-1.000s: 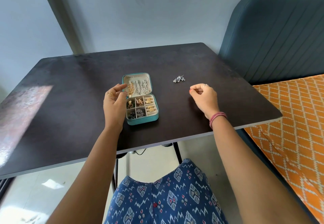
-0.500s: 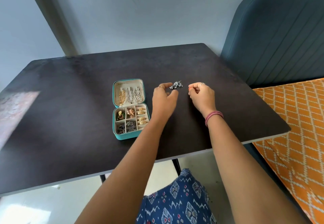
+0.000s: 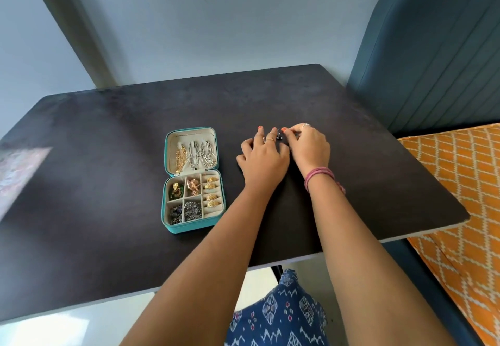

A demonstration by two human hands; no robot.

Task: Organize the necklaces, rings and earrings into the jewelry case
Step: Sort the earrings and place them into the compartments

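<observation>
Meeting over earrings right of case, left hand fingers extended, right hand curled, grip unclear.

Bright, soft daylight; pale glare patch on table at left. Faint shadows under hands. Wide-angle bending at edges; slightly soft overall.

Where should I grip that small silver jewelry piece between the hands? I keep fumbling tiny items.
Pinch the silver piece from above with fingertips at its two outer edges: it lies flat and low on the table, beside both hands, so only its sides offer purchase.
</observation>
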